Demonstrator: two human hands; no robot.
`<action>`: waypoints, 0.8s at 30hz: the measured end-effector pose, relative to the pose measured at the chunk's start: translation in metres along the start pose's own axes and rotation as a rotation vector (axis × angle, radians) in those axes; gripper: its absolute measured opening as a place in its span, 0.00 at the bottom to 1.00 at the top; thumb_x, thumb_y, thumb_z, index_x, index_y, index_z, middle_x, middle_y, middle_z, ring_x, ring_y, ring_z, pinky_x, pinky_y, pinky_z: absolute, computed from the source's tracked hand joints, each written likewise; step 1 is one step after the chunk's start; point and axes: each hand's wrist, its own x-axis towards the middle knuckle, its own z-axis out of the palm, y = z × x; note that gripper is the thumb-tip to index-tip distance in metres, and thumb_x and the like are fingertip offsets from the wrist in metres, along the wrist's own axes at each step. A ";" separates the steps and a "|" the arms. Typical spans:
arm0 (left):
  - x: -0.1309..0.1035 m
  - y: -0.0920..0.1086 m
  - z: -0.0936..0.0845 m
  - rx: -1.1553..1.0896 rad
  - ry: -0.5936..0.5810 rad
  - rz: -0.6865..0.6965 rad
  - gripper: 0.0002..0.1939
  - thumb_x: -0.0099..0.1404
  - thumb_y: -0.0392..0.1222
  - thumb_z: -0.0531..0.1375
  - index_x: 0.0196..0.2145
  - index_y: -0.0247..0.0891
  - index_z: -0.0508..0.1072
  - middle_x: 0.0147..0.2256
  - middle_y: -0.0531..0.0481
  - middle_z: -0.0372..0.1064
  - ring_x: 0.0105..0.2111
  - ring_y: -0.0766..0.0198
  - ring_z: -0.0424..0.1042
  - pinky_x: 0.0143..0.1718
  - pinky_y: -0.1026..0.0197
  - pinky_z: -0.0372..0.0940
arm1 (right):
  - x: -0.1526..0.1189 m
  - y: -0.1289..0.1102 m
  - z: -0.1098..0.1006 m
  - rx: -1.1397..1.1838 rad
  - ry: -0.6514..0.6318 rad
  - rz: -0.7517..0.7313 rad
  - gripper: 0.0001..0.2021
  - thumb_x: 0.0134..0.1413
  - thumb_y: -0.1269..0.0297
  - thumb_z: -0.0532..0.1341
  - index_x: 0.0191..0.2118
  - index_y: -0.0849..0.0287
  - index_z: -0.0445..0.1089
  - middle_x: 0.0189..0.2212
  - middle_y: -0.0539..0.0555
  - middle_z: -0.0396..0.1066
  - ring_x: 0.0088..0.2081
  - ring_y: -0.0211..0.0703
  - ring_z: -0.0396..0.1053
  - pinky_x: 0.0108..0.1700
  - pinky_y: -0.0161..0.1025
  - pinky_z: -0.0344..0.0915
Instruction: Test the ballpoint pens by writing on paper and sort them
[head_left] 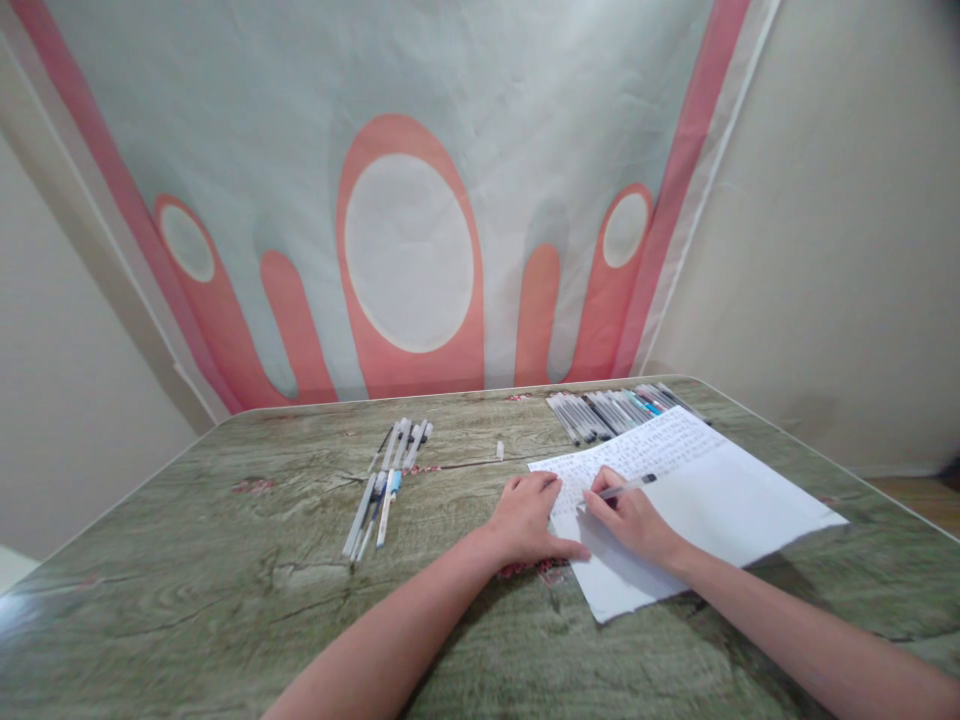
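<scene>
From here I see the right hand (637, 525) with its fingers closed around a pen (628, 488), its tip at the left part of the sheet (720, 510), which lies askew on the bench (225, 610). The left hand (521, 520), thumb spread wide, rests over the sheet's left edge. For even lines, that palm should press lightly and clear of the nib, the pen grip loose. More pens (607, 414) lie beyond the sheet.
</scene>
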 end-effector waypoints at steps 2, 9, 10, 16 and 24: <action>0.000 0.000 0.000 0.028 -0.010 0.005 0.44 0.42 0.69 0.54 0.51 0.37 0.59 0.53 0.40 0.54 0.53 0.51 0.53 0.53 0.50 0.44 | 0.001 0.002 0.000 0.006 -0.003 0.004 0.08 0.52 0.60 0.51 0.25 0.57 0.57 0.20 0.47 0.59 0.25 0.37 0.59 0.28 0.35 0.56; -0.001 0.001 -0.002 0.039 -0.017 -0.010 0.45 0.42 0.69 0.54 0.52 0.38 0.58 0.53 0.40 0.54 0.52 0.51 0.53 0.53 0.50 0.45 | 0.003 0.008 -0.003 0.116 0.019 0.126 0.12 0.51 0.56 0.53 0.24 0.58 0.60 0.21 0.48 0.61 0.26 0.37 0.61 0.29 0.35 0.56; -0.001 0.001 -0.001 0.033 -0.015 -0.010 0.45 0.42 0.70 0.54 0.52 0.39 0.58 0.53 0.40 0.54 0.52 0.51 0.54 0.53 0.50 0.45 | 0.005 0.008 -0.003 0.166 0.017 0.155 0.12 0.50 0.56 0.54 0.24 0.58 0.60 0.21 0.47 0.62 0.25 0.36 0.61 0.29 0.35 0.56; -0.002 0.002 -0.001 0.013 0.011 -0.004 0.44 0.41 0.70 0.54 0.50 0.38 0.61 0.51 0.40 0.57 0.51 0.49 0.55 0.52 0.49 0.46 | 0.051 0.010 -0.003 0.667 0.082 0.459 0.12 0.41 0.56 0.61 0.30 0.57 0.62 0.18 0.44 0.61 0.21 0.32 0.59 0.23 0.31 0.55; -0.003 0.004 -0.001 -0.007 0.020 -0.001 0.43 0.41 0.69 0.55 0.49 0.38 0.62 0.51 0.39 0.57 0.51 0.49 0.55 0.52 0.50 0.45 | 0.133 0.006 0.041 0.817 0.339 0.460 0.09 0.41 0.58 0.58 0.27 0.58 0.66 0.19 0.48 0.67 0.20 0.34 0.62 0.19 0.31 0.53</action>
